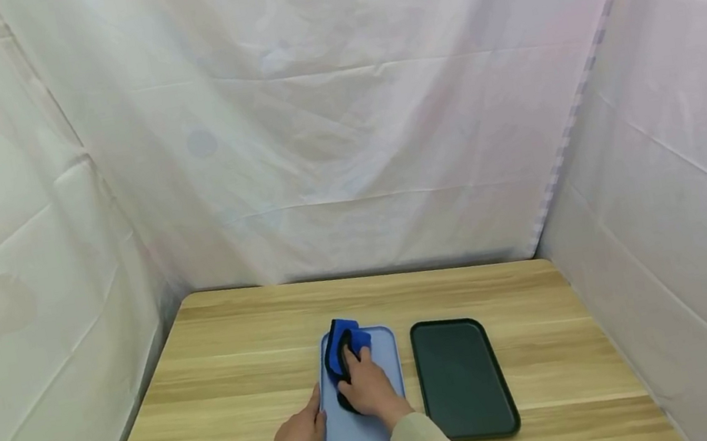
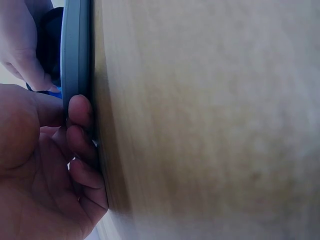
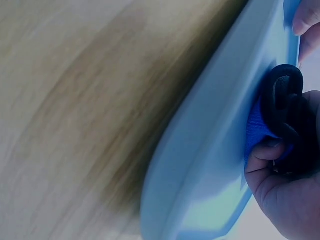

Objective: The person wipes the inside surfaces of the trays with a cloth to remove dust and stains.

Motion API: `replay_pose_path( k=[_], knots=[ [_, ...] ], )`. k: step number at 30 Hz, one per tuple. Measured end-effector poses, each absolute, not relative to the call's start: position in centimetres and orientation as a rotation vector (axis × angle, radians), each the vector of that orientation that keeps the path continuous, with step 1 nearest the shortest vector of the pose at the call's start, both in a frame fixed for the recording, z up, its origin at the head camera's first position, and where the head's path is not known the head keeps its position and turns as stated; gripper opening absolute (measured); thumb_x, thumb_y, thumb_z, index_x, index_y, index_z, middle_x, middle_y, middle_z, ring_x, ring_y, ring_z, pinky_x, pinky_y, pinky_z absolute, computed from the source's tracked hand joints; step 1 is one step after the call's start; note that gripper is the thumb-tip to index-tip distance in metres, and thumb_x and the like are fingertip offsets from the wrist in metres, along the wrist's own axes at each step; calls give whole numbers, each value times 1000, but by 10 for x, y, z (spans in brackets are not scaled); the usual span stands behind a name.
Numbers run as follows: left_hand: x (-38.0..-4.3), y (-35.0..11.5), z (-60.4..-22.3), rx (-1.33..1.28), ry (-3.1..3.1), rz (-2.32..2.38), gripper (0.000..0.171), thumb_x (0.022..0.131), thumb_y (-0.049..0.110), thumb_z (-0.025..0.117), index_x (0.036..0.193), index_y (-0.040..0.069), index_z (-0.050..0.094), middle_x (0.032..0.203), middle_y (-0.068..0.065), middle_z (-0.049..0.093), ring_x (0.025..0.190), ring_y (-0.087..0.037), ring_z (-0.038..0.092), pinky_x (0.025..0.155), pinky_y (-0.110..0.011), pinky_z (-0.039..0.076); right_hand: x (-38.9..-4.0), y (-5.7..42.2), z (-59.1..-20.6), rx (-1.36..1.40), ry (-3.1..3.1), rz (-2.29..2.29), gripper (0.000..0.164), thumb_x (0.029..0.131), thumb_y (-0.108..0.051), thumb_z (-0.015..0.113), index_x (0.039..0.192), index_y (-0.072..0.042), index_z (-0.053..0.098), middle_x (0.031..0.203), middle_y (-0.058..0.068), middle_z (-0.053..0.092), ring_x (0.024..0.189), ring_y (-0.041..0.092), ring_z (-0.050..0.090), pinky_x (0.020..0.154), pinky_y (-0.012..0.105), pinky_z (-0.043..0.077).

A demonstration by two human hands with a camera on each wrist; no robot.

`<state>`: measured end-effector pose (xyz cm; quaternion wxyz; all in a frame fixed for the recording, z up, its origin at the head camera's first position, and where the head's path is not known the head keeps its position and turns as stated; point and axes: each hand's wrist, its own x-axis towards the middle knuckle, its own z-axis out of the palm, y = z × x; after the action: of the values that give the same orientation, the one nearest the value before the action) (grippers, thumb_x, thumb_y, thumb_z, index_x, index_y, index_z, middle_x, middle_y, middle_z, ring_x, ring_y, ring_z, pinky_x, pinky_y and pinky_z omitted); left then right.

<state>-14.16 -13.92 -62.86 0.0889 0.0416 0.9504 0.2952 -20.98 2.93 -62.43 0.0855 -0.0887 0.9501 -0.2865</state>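
A light blue rectangular tray (image 1: 387, 359) lies on the wooden table. My left hand (image 1: 299, 440) holds its left edge; in the left wrist view, the fingers (image 2: 80, 142) curl at the outer side of the rim (image 2: 76, 45). On the tray is a folded blue fabric piece with black edging (image 1: 336, 360), its far end reaching over the tray's back rim. My right hand (image 1: 369, 389) grips this fabric piece from above. The right wrist view shows the thumb (image 3: 265, 157) against the blue fabric, with the black edging (image 3: 282, 95) bent into a loop.
A dark green tray (image 1: 462, 382) lies to the right of the light blue one, a narrow gap between them. The wooden table (image 1: 224, 367) is enclosed by white curtains (image 1: 339, 137) at the back and both sides.
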Motion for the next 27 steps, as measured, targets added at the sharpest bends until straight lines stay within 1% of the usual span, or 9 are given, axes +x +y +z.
replay_pose_path(
  k=[4, 7, 11, 16, 20, 22, 27],
  knots=[
    [-142, -140, -630, 127, 2815, 889, 53, 107, 22, 52, 156, 4, 44, 117, -23, 74, 84, -31, 73, 76, -53, 57, -209, 25, -623, -289, 2832, -850, 74, 98, -30, 70, 160, -5, 38, 137, 24, 49, 89, 27, 66, 83, 46, 56],
    [-142, -140, -631, 131, 2816, 887, 53, 107, 22, 53, 156, 4, 44, 113, -22, 75, 78, -26, 70, 72, -51, 56, -207, 23, -623, -306, 2830, -836, 75, 98, -31, 70, 160, -4, 37, 135, 24, 49, 87, 26, 65, 81, 44, 56],
    [-142, -140, -632, 136, 2828, 890, 53, 107, 21, 53, 156, 5, 45, 109, -21, 76, 77, -24, 69, 69, -49, 55, -204, 20, -623, -321, 2837, -821, 78, 96, -32, 71, 159, -1, 37, 133, 24, 49, 83, 24, 64, 77, 43, 56],
    [-143, -138, -631, 114, 2840, 889, 53, 106, 21, 53, 155, 4, 46, 99, -18, 76, 68, -19, 62, 62, -44, 50, -202, 18, -623, -337, 2884, -771, 82, 94, -33, 75, 158, 1, 38, 133, 25, 50, 81, 26, 65, 74, 42, 57],
    [-143, -137, -630, 98, 2841, 892, 53, 106, 20, 53, 155, 3, 46, 88, -15, 74, 62, -17, 55, 57, -40, 46, -201, 16, -624, -338, 2908, -730, 83, 93, -33, 76, 158, 0, 38, 135, 26, 50, 82, 27, 66, 74, 42, 58],
    [-143, -137, -630, 94, 2838, 898, 52, 106, 20, 53, 155, 3, 46, 85, -14, 73, 61, -17, 54, 56, -39, 44, -199, 15, -624, -331, 2912, -712, 83, 92, -34, 77, 158, 1, 38, 136, 26, 50, 83, 28, 67, 74, 42, 58],
    [-143, -137, -630, 93, 2846, 896, 52, 106, 19, 53, 155, 4, 46, 89, -15, 73, 63, -17, 55, 56, -40, 45, -195, 12, -621, -303, 2914, -702, 85, 91, -33, 78, 158, 2, 38, 138, 28, 49, 81, 31, 68, 70, 43, 58]
  ],
)
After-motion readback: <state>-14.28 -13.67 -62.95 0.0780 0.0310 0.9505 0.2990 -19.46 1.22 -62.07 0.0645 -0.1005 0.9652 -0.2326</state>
